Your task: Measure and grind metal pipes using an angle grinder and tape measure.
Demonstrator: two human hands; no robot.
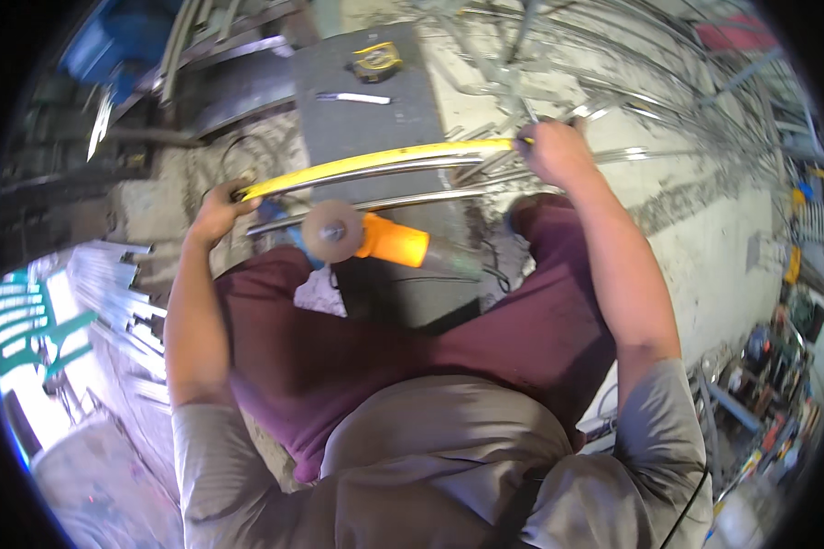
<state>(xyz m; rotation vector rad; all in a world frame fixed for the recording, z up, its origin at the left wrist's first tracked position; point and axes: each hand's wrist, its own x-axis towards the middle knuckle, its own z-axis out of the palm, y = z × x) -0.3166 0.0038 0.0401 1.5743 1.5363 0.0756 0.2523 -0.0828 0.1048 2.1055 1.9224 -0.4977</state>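
Note:
A yellow measuring tape strip [375, 165] is stretched between my hands, slightly bowed and rising to the right. My left hand [218, 212] pinches its left end; my right hand [558, 154] closes around its right end. Just under the strip lies a thin shiny metal tube [403, 168], and a second metal tube [389, 202] runs roughly parallel, nearer to me. Between my knees rests an orange angle grinder [395, 241] with a round disc [332, 231] facing up. Whether either hand also touches a tube is hidden by the fingers.
On the grey board [334, 59] ahead lie a yellow-and-black tape measure case [376, 62] and a white marker pen [352, 98]. Metal tubes and frames [613, 91] crowd the far right. Cut metal lengths [114, 288] and a green plastic chair [32, 320] are at left.

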